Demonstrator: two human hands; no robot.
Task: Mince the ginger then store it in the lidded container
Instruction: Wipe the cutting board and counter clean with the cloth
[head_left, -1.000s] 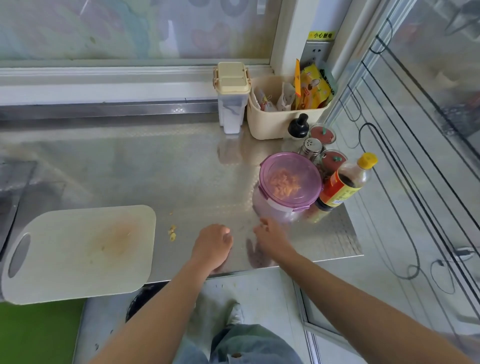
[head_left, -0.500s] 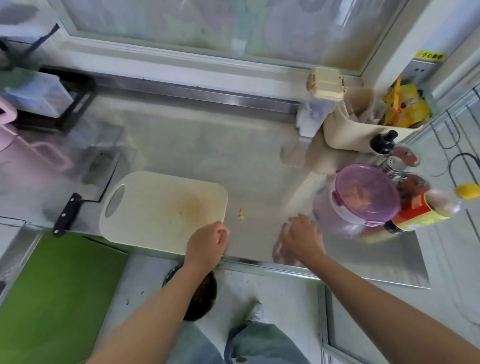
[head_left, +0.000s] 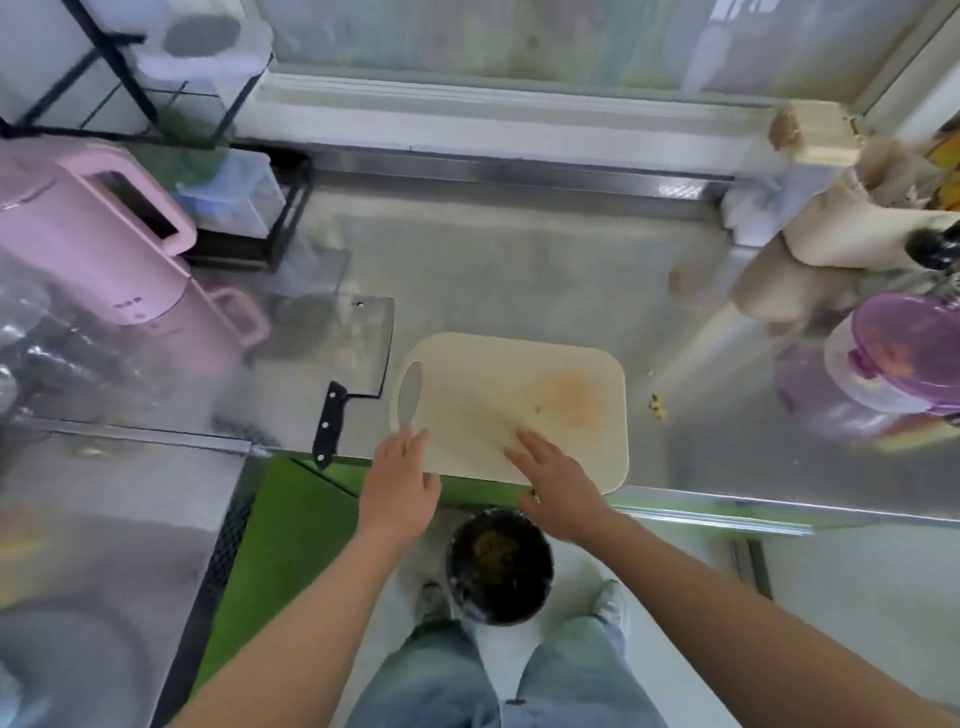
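A cream cutting board (head_left: 493, 384) with an orange stain lies at the steel counter's front edge. My left hand (head_left: 400, 478) hovers at the board's near left corner, fingers apart, holding nothing. My right hand (head_left: 558, 488) reaches over the board's near edge, fingers spread and empty. The container with the purple lid (head_left: 906, 358) stands at the far right, lid on, orange ginger showing through it. A few ginger bits (head_left: 657, 405) lie on the counter right of the board. A cleaver (head_left: 358, 358) with a black handle lies left of the board.
A pink kettle (head_left: 98, 234) and a black wire rack (head_left: 208, 171) stand at the back left. A beige caddy (head_left: 852, 223) sits at the back right. Below the counter edge a black bin (head_left: 498, 566) stands on the floor between my feet, beside a green mat (head_left: 291, 519).
The view swung left from the container to the board. Both hands moved left onto the board's near edge, and my left fist opened.
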